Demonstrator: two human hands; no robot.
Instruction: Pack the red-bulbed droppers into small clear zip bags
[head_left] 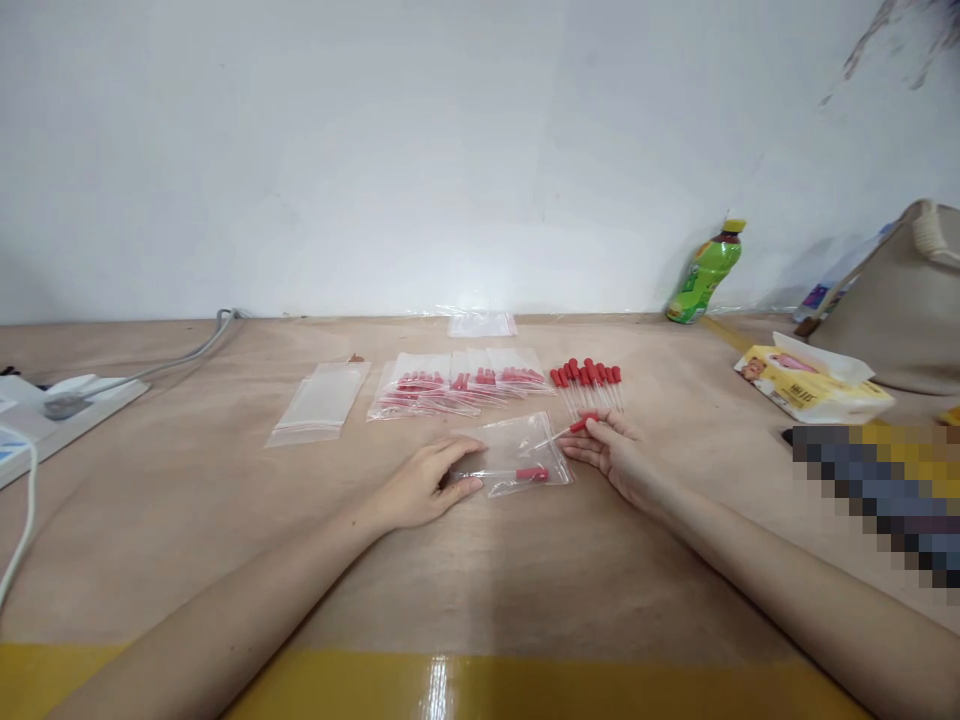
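In front of me lies a clear zip bag (499, 458) with one red-bulbed glass dropper (532, 474) inside, the bulb towards the bag's right end. My left hand (435, 482) grips the bag's left end, thumb and fingers curved around it. Between the thumb and fingers of my right hand (607, 450) is the red bulb of a second dropper (583, 423). Its glass tube points left into the right, open end of the bag. Just beyond my right hand lies a pile of several loose droppers (589, 374), bulbs facing away.
Filled bags (461, 382) overlap in a row behind. Flat bags (319, 403) are stacked left; another bag (482, 325) lies by the wall. Right: a green bottle (706, 272), tissue pack (810, 382) and beige handbag (892, 300). A power strip (75, 405) with cables is far left.
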